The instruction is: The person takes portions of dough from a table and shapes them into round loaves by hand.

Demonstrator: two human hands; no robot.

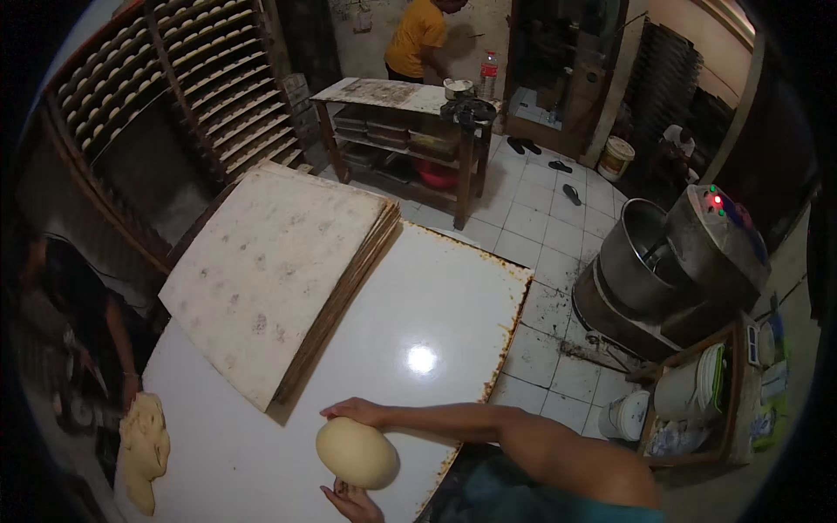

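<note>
A large, smooth, pale ball of dough [356, 452] sits on the white tabletop [453, 296] near its front edge. My right hand [356, 410] is cupped against the far side of the ball, its arm reaching in from the right. Against the near side rests my left hand [351, 504], palm partly turned up, with its fingertips meeting the dough. Both hands hold the ball between them. Part of the left hand is cut off by the lower edge of the picture.
Stacked floured boards [270, 270] cover the table's far left. At the left edge a co-worker's arm [122, 349] reaches to a long dough lump [144, 444]. Beyond stand a wooden workbench [392, 96], tray racks [209, 78] and, at right, a steel mixer [645, 253].
</note>
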